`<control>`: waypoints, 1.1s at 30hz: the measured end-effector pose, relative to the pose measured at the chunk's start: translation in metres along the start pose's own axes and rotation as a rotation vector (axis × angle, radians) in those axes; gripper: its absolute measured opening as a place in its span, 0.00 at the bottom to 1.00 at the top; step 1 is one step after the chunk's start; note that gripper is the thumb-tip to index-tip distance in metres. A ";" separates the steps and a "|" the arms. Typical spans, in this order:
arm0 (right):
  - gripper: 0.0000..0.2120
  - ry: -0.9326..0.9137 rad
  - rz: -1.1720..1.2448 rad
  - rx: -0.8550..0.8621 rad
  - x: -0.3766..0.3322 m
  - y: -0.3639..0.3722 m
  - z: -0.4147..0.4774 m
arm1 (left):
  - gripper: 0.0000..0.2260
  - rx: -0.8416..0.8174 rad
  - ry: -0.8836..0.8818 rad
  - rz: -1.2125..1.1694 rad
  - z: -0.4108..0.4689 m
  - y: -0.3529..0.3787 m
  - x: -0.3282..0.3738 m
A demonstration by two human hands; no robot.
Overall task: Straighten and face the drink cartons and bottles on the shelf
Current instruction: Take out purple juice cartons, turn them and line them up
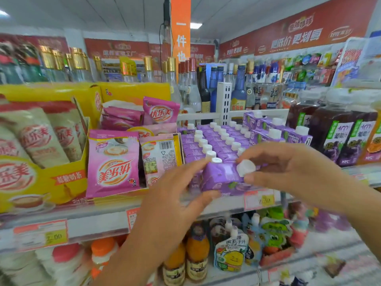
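Presently handling the front carton (pixel 220 178), tilted at the front edge of the shelf (pixel 99 223), just ahead of the rows of purple cartons (pixel 214 141).

Judging the task as part done. Finding those rows running back in two files, caps in line, and needing little further attention. Recording the front carton as not yet squared up or faced. Noting stacked cartons (pixel 266 126) sitting higher at the back right, turned at differing angles, and judging these as outstanding. Noting grape juice bottles (pixel 338 133) at the far right, labels facing forward as far as the blur allows; not confirming their alignment.

Gripping the carton's left side with the left hand (pixel 171 203): fingers laid over the top edge, thumb pressing the lower front face. Pinching the carton's top right with the right hand (pixel 288 164): forefinger arching over the white cap (pixel 246 167), thumb pressing just below it. Reaching in with one forearm from below and the other from the right. Carrying nothing else in either of the hands.
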State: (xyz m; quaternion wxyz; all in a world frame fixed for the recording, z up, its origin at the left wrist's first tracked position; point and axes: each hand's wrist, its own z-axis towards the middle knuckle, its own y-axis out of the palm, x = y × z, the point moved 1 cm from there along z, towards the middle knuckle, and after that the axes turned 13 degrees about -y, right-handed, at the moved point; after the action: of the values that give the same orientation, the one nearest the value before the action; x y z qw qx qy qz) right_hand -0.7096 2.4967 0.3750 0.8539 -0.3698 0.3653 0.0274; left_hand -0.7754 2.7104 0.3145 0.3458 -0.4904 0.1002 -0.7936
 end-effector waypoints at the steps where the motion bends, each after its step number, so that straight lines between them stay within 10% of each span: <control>1: 0.09 -0.016 -0.056 0.005 -0.007 -0.005 0.018 | 0.19 0.088 0.073 0.134 0.007 -0.011 -0.001; 6: 0.07 -0.049 -0.322 0.137 0.009 -0.018 0.119 | 0.19 0.341 0.187 0.397 0.019 -0.056 -0.037; 33: 0.12 0.262 -0.346 -0.280 0.110 0.014 0.254 | 0.15 0.288 0.082 0.491 0.015 -0.064 -0.059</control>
State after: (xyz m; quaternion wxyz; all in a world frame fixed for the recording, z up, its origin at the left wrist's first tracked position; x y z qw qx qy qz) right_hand -0.4804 2.6480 0.4119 0.7317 -0.5418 0.3967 -0.1169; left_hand -0.7750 2.7990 0.3125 0.5892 -0.3647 0.1163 -0.7115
